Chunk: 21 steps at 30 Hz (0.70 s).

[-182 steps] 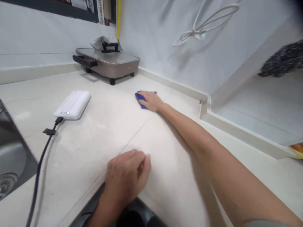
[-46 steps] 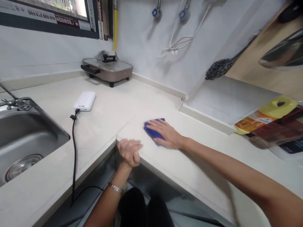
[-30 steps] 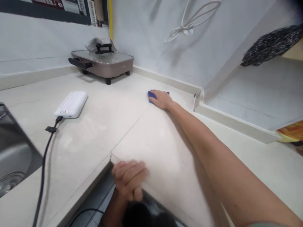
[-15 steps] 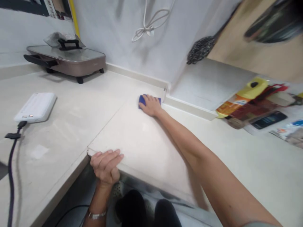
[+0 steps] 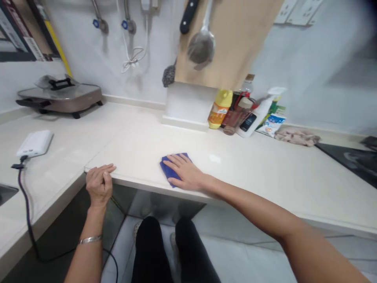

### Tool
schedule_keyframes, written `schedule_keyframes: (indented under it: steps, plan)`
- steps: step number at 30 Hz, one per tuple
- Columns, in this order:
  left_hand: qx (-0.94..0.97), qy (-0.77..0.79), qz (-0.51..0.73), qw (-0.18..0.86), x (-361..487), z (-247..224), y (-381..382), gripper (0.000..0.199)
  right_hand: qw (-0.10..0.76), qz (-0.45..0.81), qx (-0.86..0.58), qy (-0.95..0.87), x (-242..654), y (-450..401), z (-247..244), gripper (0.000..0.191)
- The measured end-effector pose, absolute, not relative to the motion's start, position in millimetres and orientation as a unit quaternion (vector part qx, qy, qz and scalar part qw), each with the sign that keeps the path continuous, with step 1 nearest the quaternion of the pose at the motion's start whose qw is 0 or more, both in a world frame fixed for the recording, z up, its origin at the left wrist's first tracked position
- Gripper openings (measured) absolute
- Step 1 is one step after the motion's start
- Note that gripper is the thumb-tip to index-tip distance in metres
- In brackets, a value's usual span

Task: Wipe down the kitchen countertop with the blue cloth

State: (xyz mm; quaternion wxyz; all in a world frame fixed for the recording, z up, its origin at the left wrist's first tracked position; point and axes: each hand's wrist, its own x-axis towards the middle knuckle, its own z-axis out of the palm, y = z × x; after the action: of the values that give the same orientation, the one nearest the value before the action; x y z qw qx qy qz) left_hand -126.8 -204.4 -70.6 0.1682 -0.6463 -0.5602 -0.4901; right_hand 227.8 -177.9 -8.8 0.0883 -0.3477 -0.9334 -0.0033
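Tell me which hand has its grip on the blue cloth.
The right hand, spread flat over the blue cloth. The left hand, its fingers bent, rests by the inner corner of the counter.

the folded deep-blue fabric cloth (image 5: 169, 169) is one even shade; the smooth cream-white slab countertop (image 5: 250, 165) is plain too. the flat white plastic power bank (image 5: 35, 143) has a thin black cable (image 5: 27, 210). the boxy dusty-brown lidded pan (image 5: 67, 103) has black handles and feet. the handled yellow plastic bottle (image 5: 219, 111) bears an orange and white label. the flat wooden board (image 5: 235, 47) is pale tan, the shaggy round scrubber (image 5: 169, 76) speckled dark grey.
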Motion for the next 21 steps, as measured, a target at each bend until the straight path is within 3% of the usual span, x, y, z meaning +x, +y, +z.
schedule_keyframes:
  steps: [6, 15, 21]
  plan:
    - [-0.632, -0.708, -0.299, 0.097, -88.6, -16.0, -202.3, 0.041, 0.114, -0.014, -0.427, -0.897, 339.3, -229.4, -18.7, 0.069]
    - [-0.732, -0.678, -0.062, -0.04, 3.6, 35.8, -138.4, 0.053, 0.091, -0.084, -0.631, -0.766, 528.0, -297.7, -38.5, 0.066]
    - [-0.689, -0.725, -0.001, 0.01, 9.5, 27.5, -95.8, 0.066, 0.058, -0.124, -0.773, -0.619, 653.8, -329.1, -50.9, 0.066]
